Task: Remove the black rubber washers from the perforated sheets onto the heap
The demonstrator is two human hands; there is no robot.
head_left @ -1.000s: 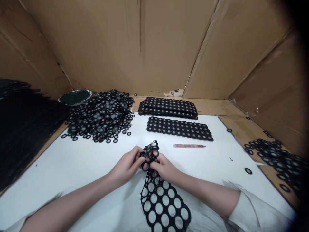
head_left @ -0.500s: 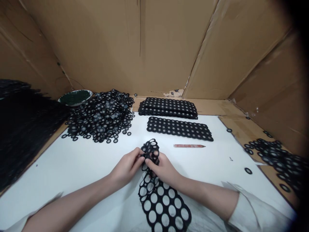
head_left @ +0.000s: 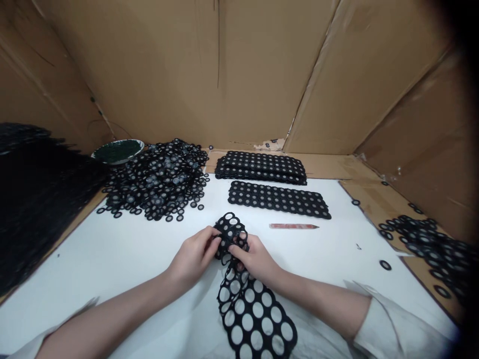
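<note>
A black strip of fabric with rows of round holes [head_left: 247, 307] runs from the near edge up to my hands, bunched and twisted at its upper part. My left hand [head_left: 196, 252] pinches the strip's far end from the left, thumb and fingers closed on its edge. From the right, my right hand [head_left: 258, 257] grips the bunched part, its thumb on top and its fingers partly hidden behind the fabric. Some holes near the far end look filled with pale discs. Beyond my hands lies a flat black strip with filled holes [head_left: 279, 199].
A stack of similar strips [head_left: 262, 167] lies at the back. Left are a heap of small black rings [head_left: 157, 179], a green-filled dish [head_left: 118, 151] and a dark pile [head_left: 41, 204]. A red pencil [head_left: 294, 226] lies right of centre. More rings [head_left: 430, 242] lie right; cardboard walls [head_left: 262, 75] surround the table.
The far end of the strip has been spread flatter and turned leftward between my hands, showing more of its holes. My left hand has shifted slightly left; my right hand slightly right.
</note>
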